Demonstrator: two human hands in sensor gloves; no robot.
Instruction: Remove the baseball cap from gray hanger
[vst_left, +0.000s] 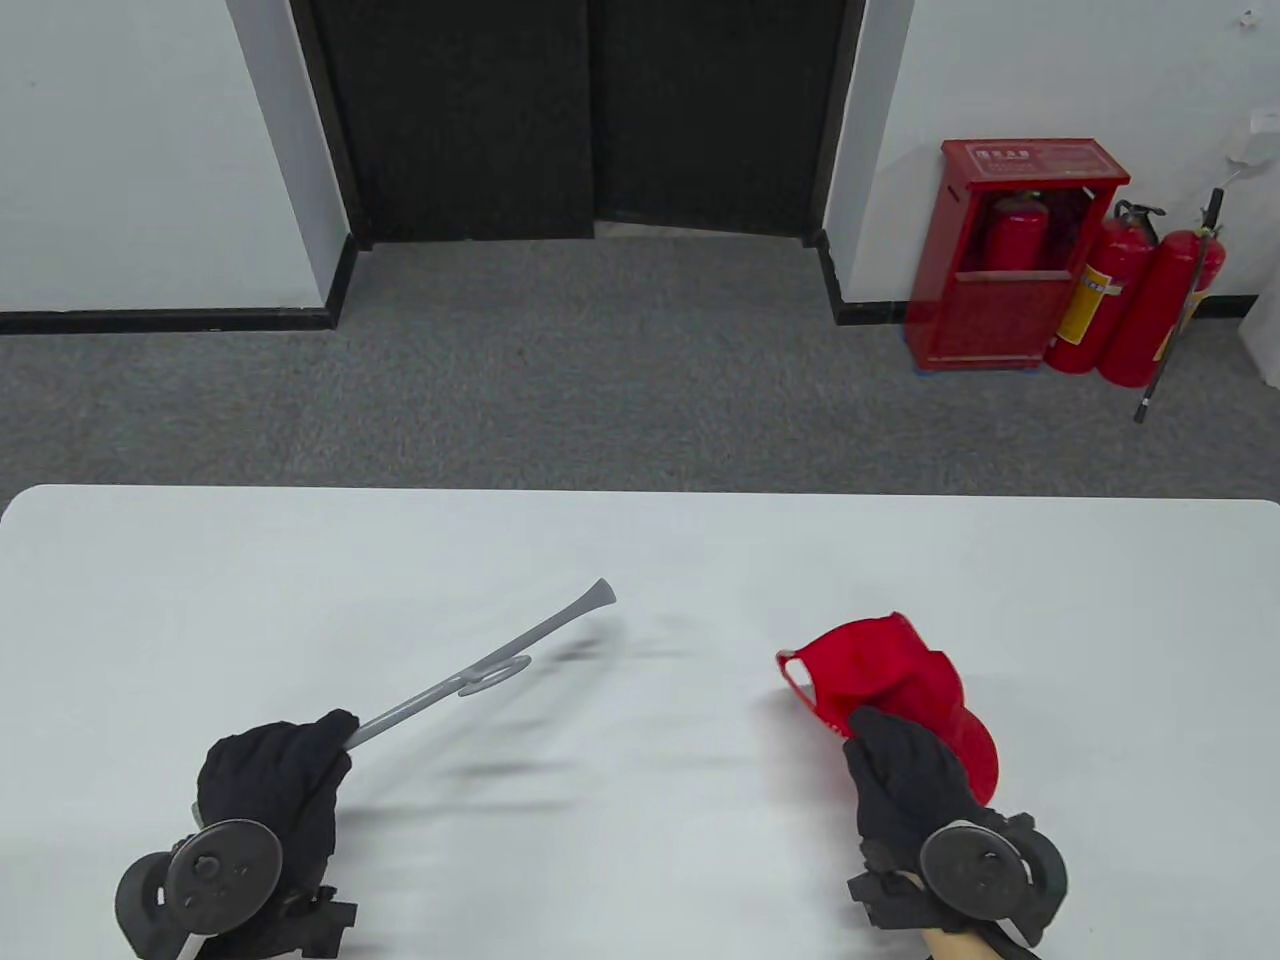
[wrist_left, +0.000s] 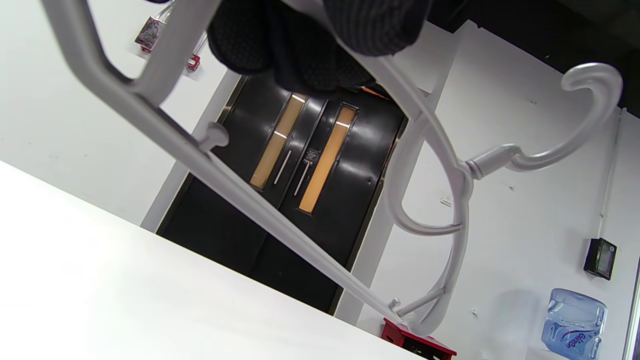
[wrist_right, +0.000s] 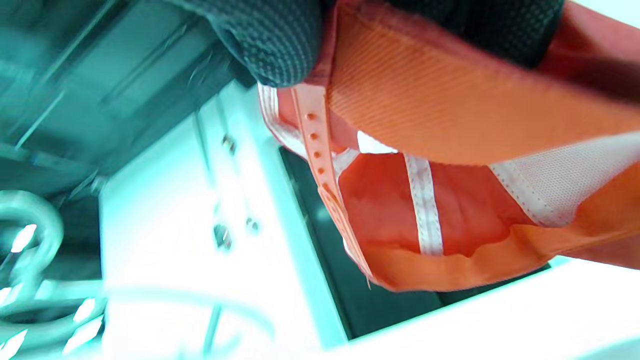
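My left hand (vst_left: 275, 775) grips one end of the gray hanger (vst_left: 480, 672), which sticks out up and to the right above the white table (vst_left: 640, 540). In the left wrist view the hanger (wrist_left: 280, 220) fills the frame, its hook curling at the upper right, with my gloved fingers (wrist_left: 300, 45) around its arm. My right hand (vst_left: 900, 780) holds the red baseball cap (vst_left: 890, 670) at the right, apart from the hanger. The right wrist view shows the cap's inside (wrist_right: 440, 200) with white seams and its snap strap, my fingers (wrist_right: 270, 40) on its edge.
The table's far edge runs across the middle of the table view. Beyond it are gray carpet, black double doors (vst_left: 590, 120), and a red extinguisher cabinet (vst_left: 1010, 255) with extinguishers (vst_left: 1150, 300) at the right wall.
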